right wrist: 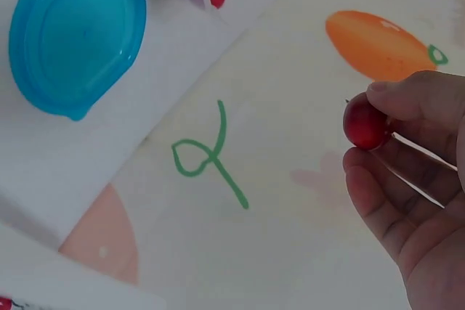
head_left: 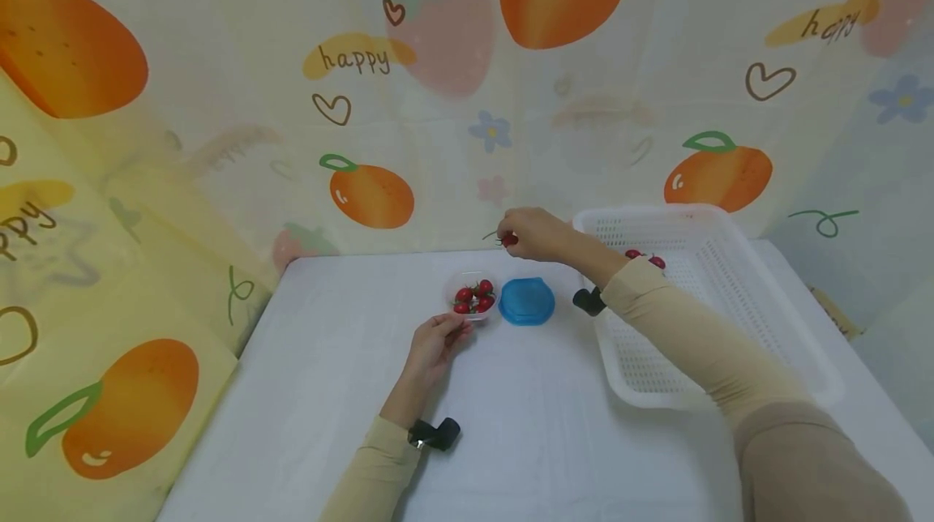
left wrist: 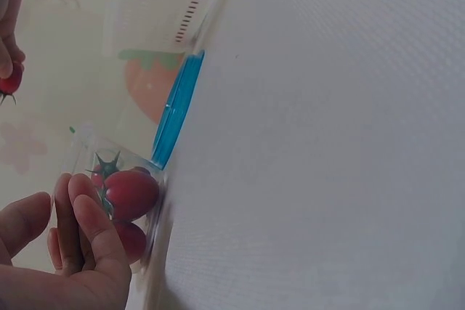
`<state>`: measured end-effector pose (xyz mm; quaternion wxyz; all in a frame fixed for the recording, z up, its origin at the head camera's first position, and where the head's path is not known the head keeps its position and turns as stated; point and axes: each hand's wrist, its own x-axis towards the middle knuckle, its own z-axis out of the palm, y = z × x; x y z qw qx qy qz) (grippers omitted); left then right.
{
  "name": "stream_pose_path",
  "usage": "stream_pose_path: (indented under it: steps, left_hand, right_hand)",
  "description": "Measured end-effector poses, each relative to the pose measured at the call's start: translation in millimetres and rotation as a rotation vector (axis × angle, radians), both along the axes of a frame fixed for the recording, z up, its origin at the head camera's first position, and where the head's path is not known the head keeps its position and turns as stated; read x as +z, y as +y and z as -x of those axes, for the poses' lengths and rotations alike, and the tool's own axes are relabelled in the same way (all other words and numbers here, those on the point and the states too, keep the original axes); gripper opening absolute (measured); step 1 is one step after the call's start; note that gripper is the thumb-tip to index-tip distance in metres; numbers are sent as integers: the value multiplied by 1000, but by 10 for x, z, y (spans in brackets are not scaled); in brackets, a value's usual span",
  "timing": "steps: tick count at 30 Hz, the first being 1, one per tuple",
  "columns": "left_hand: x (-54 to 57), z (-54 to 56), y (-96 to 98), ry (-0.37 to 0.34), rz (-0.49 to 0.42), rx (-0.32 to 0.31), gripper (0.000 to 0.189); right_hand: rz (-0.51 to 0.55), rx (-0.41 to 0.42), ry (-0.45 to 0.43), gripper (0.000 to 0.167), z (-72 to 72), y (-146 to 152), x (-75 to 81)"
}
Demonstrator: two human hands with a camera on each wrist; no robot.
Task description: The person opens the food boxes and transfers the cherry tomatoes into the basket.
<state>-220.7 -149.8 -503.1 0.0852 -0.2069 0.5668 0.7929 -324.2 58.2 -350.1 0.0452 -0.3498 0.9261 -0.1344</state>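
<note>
High over the back of the table, my right hand (head_left: 536,232) pinches a cherry tomato (right wrist: 365,121) between thumb and fingers. A small clear plastic container (head_left: 450,289) stands on the table, with several red cherry tomatoes (head_left: 474,296) inside, some with green stems. My left hand (left wrist: 69,259) is at the container's near side, its fingers against the wall and its thumb apart from them. Right beside the container lies a blue lid (head_left: 527,302), flat on the table.
A large white perforated basket (head_left: 730,263) fills the table's right side, partly covered by my right arm. A few more cherry tomatoes (head_left: 657,262) lie in it toward the back. Behind the table hangs a fruit-print cloth (head_left: 438,141). White cloth (head_left: 314,392) covers the tabletop.
</note>
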Motion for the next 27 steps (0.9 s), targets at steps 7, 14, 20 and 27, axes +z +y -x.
stream_pose_path:
  steps: [7,14,20,27]
  left_hand:
    - [11,0,6,-12,-12,12,32]
    - [13,8,16,-12,0,33,31]
    - [7,11,23,-26,19,46,30]
    - [4,10,24,-33,18,45,31]
  right_hand:
    - [49,-30,-7,25,1,248,51]
    - [88,-96,-39,26,19,557,36]
    - [136,-192,-103,29,7,846,-25]
    - [138,-259,-108,27,27,1158,-194]
